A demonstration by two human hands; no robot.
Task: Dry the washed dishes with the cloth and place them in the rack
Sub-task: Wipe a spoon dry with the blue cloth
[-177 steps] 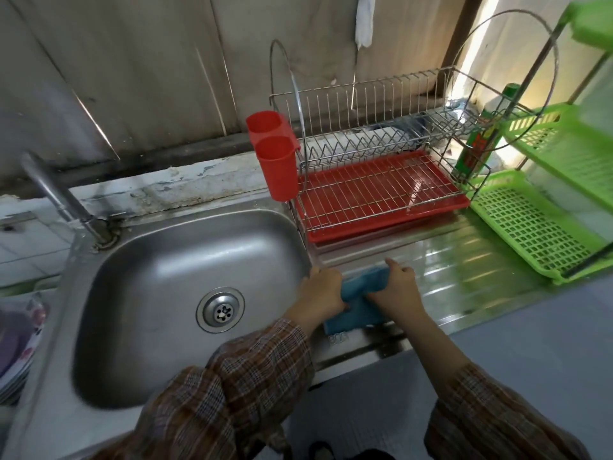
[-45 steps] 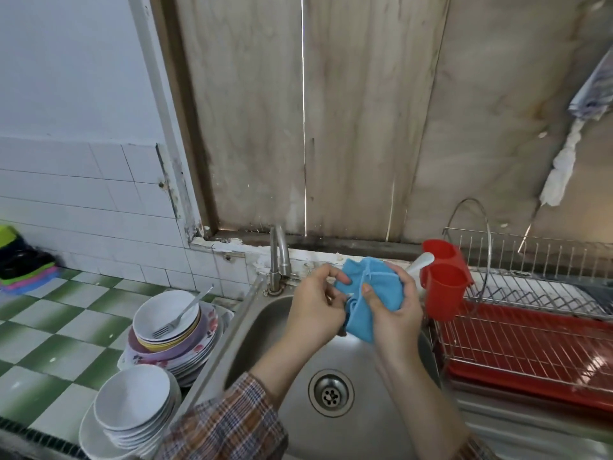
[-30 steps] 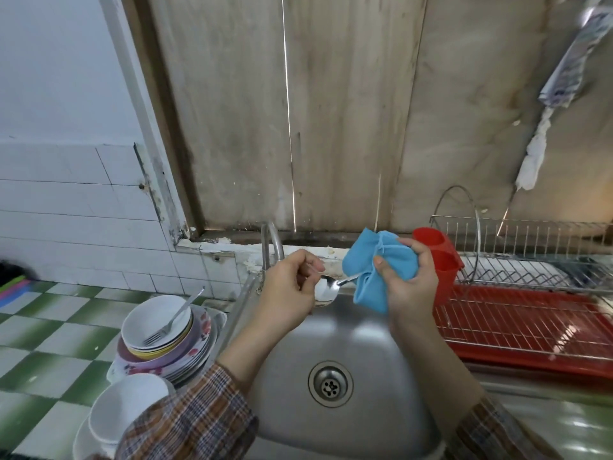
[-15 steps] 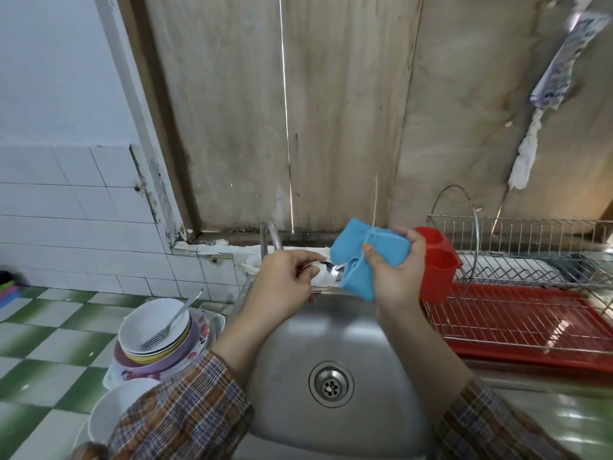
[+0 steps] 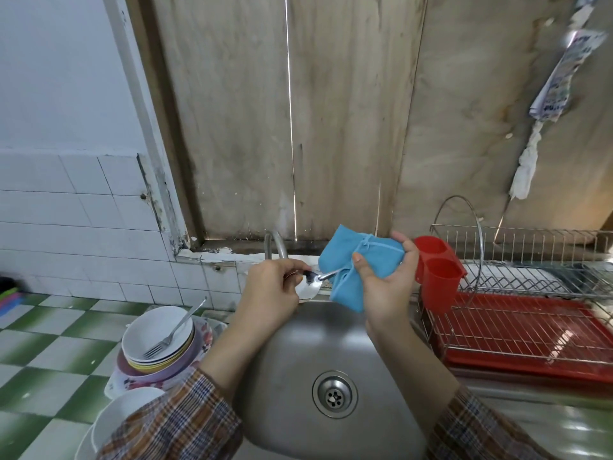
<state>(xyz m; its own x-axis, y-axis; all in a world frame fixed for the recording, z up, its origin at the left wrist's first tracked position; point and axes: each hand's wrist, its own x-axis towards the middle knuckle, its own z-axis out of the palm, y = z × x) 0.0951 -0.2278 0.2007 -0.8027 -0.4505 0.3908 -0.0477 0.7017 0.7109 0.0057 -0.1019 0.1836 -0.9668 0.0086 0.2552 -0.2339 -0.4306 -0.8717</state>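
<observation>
Above the steel sink (image 5: 298,353), my left hand (image 5: 270,290) grips a metal spoon (image 5: 310,287) by its bowl end. The spoon's handle runs right into a blue cloth (image 5: 360,267), which my right hand (image 5: 386,287) holds wrapped round it. A wire dish rack (image 5: 517,293) with a red drip tray (image 5: 530,333) stands to the right of the sink. A red cutlery cup (image 5: 438,277) hangs on its left end, right behind my right hand.
Left of the sink, a stack of bowls and plates (image 5: 159,346) carries a fork (image 5: 174,330); more white bowls (image 5: 122,416) sit nearer me. A tap (image 5: 275,244) rises behind my left hand. Green-and-white tiled counter (image 5: 49,343) lies on the left.
The cloth in my right hand has slid right along the spoon's handle, away from the bowl. My left hand keeps its grip. The view has barely shifted.
</observation>
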